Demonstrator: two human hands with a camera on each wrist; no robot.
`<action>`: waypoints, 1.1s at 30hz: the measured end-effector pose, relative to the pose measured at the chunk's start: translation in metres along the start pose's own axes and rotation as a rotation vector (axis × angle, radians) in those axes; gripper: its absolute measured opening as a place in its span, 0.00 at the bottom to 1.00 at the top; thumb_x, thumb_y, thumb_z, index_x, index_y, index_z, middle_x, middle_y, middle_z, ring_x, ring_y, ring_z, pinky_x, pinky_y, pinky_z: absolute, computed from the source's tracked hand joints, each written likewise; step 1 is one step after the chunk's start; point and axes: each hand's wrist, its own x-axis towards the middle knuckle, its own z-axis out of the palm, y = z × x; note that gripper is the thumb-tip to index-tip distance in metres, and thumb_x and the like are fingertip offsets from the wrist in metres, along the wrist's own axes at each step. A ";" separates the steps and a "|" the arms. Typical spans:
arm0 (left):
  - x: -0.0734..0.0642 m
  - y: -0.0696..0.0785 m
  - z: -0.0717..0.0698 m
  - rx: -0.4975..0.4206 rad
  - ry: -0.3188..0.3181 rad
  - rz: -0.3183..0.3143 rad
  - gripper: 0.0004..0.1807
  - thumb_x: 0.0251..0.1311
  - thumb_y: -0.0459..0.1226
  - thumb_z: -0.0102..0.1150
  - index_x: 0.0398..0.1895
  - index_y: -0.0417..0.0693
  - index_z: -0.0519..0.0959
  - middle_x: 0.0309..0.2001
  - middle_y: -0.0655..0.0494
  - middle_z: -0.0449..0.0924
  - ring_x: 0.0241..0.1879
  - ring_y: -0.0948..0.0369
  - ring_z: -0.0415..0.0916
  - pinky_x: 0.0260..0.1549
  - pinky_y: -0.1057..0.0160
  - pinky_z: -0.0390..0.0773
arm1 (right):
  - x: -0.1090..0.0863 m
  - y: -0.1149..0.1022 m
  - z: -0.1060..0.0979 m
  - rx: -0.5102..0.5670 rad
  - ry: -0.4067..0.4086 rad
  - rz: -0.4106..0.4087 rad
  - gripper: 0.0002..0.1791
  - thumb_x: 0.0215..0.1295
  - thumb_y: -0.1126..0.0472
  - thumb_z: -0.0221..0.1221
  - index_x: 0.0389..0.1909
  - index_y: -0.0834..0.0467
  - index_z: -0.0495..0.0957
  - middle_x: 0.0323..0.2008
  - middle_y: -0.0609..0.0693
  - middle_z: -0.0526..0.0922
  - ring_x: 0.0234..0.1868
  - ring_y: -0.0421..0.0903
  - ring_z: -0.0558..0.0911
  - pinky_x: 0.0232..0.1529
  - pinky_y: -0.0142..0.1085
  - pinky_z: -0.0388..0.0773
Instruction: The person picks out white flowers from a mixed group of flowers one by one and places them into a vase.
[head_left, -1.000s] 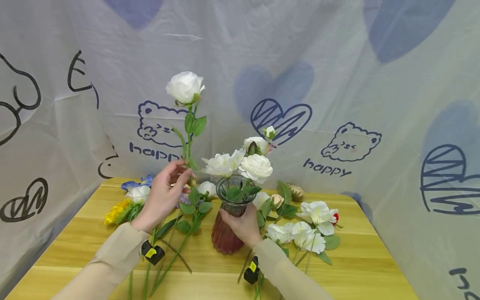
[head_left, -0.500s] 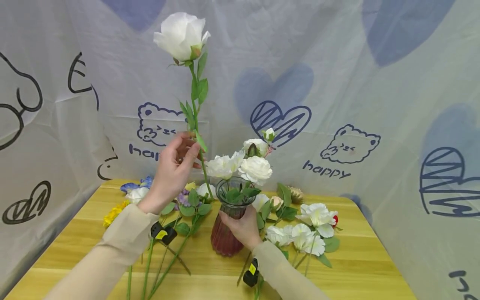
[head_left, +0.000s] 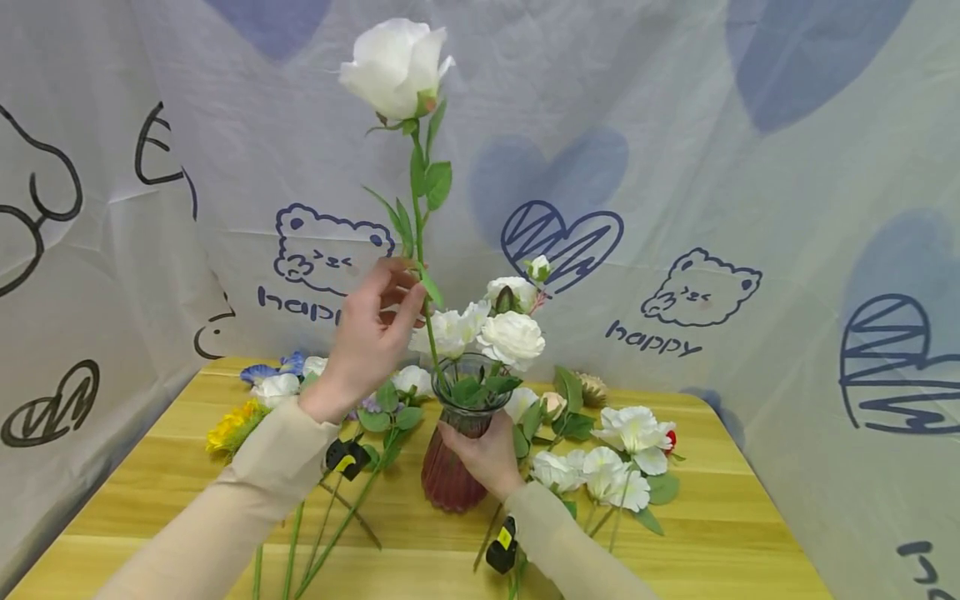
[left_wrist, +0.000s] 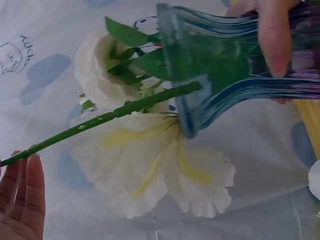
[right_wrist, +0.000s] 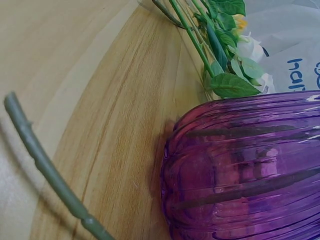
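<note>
From my left wrist feed I get what the head view keeps small: the lower end of the rose's green stem (left_wrist: pixel 100 120) reaching the vase's rim, with yellow-streaked white petals (left_wrist: pixel 145 165) spreading beside the mouth; I can't tell for sure whether the tip is inside the glass. Only the head view gives me the large white rose (head_left: pixel 397 71) at the top of that stem, high above the left side of the vase (head_left: pixel 453 479). My right wrist feed looks low along the ribbed base, purple there and reddish in the head view, and through the wall I make out dark stems (right_wrist: pixel 245 192) running down inside; close to that lens lies the end of another stem (right_wrist: pixel 47 165). Of the hands, the left hand (head_left: pixel 371 337) pinches the rose stem lightly between thumb and fingers, below some leaves, while the right hand (head_left: pixel 483 454) is wrapped around the vase under its flared neck, thumb across the near side. The vase, near the middle of the counter (head_left: pixel 675 550), has white flowers (head_left: pixel 512 337) rising from it and green leaves (head_left: pixel 467 390) at its mouth. I see a yellow sunflower (head_left: pixel 234 427) lying to the left and white blooms (head_left: pixel 607 475) to the right.
</note>
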 end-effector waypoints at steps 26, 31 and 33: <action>-0.033 -0.028 0.026 0.273 -0.185 0.035 0.08 0.69 0.31 0.56 0.47 0.41 0.70 0.40 0.45 0.84 0.38 0.51 0.87 0.40 0.56 0.88 | 0.000 0.002 0.001 -0.011 0.037 -0.034 0.32 0.55 0.57 0.70 0.62 0.56 0.72 0.54 0.55 0.83 0.52 0.42 0.83 0.55 0.37 0.83; -0.036 -0.032 0.027 0.306 -0.209 0.018 0.10 0.68 0.31 0.57 0.49 0.42 0.70 0.41 0.43 0.84 0.36 0.51 0.88 0.37 0.57 0.89 | 0.001 0.002 0.002 -0.016 0.041 -0.039 0.34 0.55 0.56 0.70 0.64 0.54 0.71 0.56 0.53 0.82 0.55 0.42 0.82 0.58 0.37 0.81; -0.038 -0.034 0.027 0.301 -0.223 -0.005 0.09 0.68 0.32 0.57 0.48 0.42 0.70 0.42 0.41 0.85 0.37 0.50 0.88 0.37 0.57 0.89 | 0.001 0.002 0.002 -0.017 0.040 -0.038 0.35 0.55 0.56 0.70 0.65 0.54 0.70 0.57 0.53 0.82 0.56 0.42 0.82 0.59 0.38 0.81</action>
